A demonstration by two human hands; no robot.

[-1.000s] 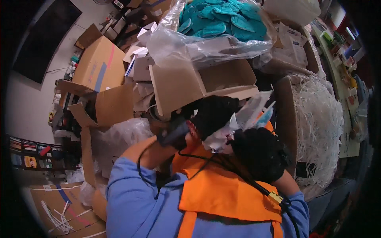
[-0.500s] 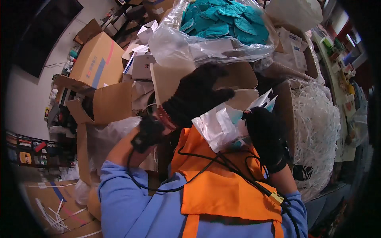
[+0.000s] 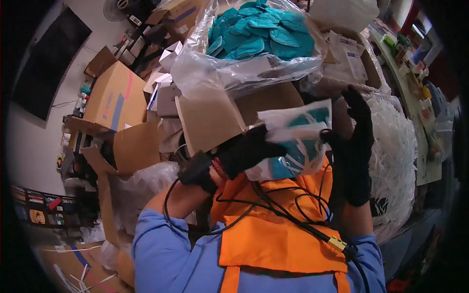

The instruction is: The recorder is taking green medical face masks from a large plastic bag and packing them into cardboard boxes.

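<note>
A clear plastic packet with a teal fabric piece and white straps inside stands up in front of my chest. My left hand, in a black glove, grips its left side; part of the fingers is hidden by the packet. My right hand, also gloved in black, is at the packet's right edge. Its fingers are raised and apart, with the thumb tip by the edge; whether it touches is unclear. Beyond the packet lies an open cardboard box with raised flaps.
A clear bag full of teal fabric pieces stands at the far side. White straps pile up on the right. Cardboard boxes crowd the left. A black cable runs across my orange apron.
The packet has turned and risen, showing its teal content more plainly. My left hand has come down onto its left side. My right hand has moved up and right, fingers spreading.
</note>
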